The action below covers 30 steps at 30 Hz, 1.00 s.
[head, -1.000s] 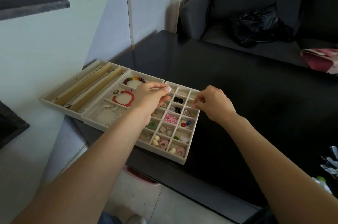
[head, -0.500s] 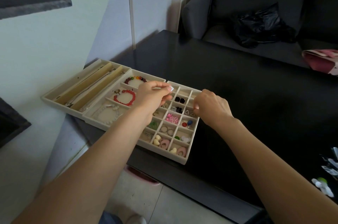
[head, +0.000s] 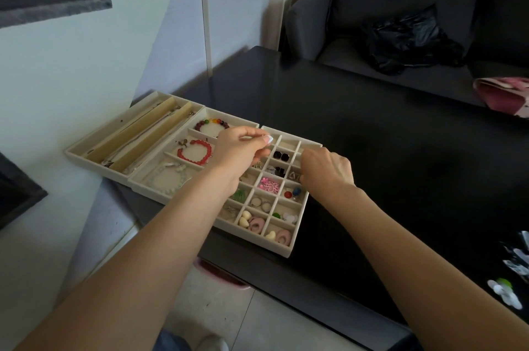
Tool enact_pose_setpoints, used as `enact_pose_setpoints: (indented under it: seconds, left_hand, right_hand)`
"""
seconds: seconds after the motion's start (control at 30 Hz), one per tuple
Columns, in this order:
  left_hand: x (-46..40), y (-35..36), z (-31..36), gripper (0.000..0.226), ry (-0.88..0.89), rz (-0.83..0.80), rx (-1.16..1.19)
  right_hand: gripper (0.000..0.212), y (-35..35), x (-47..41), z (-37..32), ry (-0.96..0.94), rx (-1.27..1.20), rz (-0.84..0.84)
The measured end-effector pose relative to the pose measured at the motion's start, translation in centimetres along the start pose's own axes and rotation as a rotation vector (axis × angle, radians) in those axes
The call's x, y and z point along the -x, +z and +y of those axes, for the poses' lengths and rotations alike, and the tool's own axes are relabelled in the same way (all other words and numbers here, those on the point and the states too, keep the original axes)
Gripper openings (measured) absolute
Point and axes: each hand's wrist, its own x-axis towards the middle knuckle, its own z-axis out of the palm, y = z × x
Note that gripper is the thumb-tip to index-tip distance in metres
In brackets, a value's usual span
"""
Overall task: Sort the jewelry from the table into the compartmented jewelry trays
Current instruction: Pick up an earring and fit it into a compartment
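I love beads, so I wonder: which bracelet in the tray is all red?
The red bracelet in the middle compartment; the one behind it mixes colours, and the nearest one is pale white.

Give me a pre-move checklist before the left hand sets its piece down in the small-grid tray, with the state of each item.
1. Left hand pinches a small pale piece at its fingertips: ok.
2. What that piece is: cannot tell, too small.
3. Far-row compartments of the small-grid tray under the left hand look free: ok.
4. Right hand clear of the tray: not ok, it is over the tray's right edge by the triangle earrings.
5. Right hand holds something: cannot tell, fingers curled downward.
6. Tray fully on the black table: cannot tell; its near corner reaches the edge.
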Motion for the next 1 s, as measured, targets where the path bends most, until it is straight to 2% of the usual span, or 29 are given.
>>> enact_pose_setpoints:
  seconds: [0.2, 0.37, 0.63, 1.0]
  left_hand:
    - [-0.1, 0.0, 0.1, 0.020, -0.002, 0.003, -0.010]
    - [-0.1, 0.1, 0.1, 0.020, -0.006, -0.003, -0.007]
    - [0.0, 0.1, 0.0, 0.020, -0.007, -0.009, -0.008]
    - [0.1, 0.4, 0.2, 0.019, -0.022, -0.021, -0.004]
  right_hand:
    - [0.005, -0.2, -0.5, 1.0, 0.035, -0.079, 0.015]
    - [0.008, -0.3, -0.3, 1.5, -0.063, -0.187, 0.081]
    - [0.011, 0.3, -0.5, 1.3, -0.071, -0.135, 0.049]
    - [0.006, 0.9, -0.4, 1.0, -0.060, -0.072, 0.101]
